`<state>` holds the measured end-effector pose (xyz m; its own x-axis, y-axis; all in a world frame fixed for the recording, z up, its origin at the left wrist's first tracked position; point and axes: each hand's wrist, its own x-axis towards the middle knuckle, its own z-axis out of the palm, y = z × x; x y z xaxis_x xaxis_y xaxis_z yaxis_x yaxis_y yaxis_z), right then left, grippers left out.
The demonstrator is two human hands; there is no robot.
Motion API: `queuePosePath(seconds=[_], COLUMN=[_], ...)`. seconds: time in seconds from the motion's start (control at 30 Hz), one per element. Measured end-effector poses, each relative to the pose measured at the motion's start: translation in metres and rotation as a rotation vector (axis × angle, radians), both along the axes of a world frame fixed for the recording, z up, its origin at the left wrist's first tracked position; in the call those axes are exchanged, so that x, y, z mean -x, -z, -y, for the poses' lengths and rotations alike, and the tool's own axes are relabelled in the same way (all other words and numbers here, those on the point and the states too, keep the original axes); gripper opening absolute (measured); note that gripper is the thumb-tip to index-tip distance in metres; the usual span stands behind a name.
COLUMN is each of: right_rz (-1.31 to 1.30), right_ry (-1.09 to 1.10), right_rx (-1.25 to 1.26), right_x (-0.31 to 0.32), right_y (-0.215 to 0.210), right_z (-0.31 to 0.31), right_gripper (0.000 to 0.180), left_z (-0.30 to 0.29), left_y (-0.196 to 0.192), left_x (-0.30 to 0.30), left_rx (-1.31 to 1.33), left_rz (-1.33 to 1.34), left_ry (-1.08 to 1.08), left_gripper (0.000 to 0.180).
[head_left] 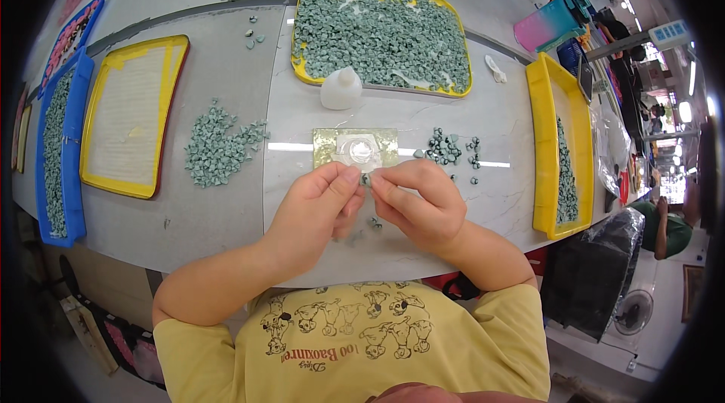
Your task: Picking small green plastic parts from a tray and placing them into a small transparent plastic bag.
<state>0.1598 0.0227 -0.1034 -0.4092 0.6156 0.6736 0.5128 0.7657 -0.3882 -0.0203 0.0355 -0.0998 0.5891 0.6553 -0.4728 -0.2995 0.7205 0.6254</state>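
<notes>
My left hand (325, 199) and my right hand (423, 199) meet over the table, thumbs and fingertips pinched together. Between them is a small green piece (366, 179), mostly hidden by the fingertips. Just beyond the hands lies a gold-toned square plate (325, 148) with a clear, round-centred dish (364, 149) on it. Behind the plate stands a white squeeze bottle (341, 90). Right of the plate is a small group of dark, shiny green pieces (442, 148). To its left spreads a pile of pale green pieces (219, 148). A few more pieces (375, 222) lie below my hands.
A yellow-rimmed tray (377, 37) full of green pieces stands at the back. At right is a yellow bin (545, 101); at left, a yellow-edged board (132, 116) and a blue bin (73, 154). A pink-and-teal bottle (550, 23) stands back right. Another person (668, 225) is far right.
</notes>
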Motion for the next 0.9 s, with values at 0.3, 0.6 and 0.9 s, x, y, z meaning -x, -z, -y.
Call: queuePosePath(seconds=[0.3, 0.6, 0.9], right_rz=[-0.134, -0.156, 0.090], right_ry=[-0.026, 0.054, 0.362], right_rx=[-0.033, 0.120, 0.452], right_x=[0.010, 0.013, -0.049], right_y=[0.015, 0.005, -0.018], right_z=[0.000, 0.009, -0.021], right_gripper=[0.028, 0.027, 0.013], left_z=[0.010, 0.015, 0.011], left_y=[0.009, 0.006, -0.008], left_x=[0.004, 0.005, -0.001], left_rx=[-0.275, -0.583, -0.360], left_rz=[-0.104, -0.313, -0.330], left_ry=[-0.059, -0.120, 0.138], left_gripper=[0.021, 0.019, 0.022])
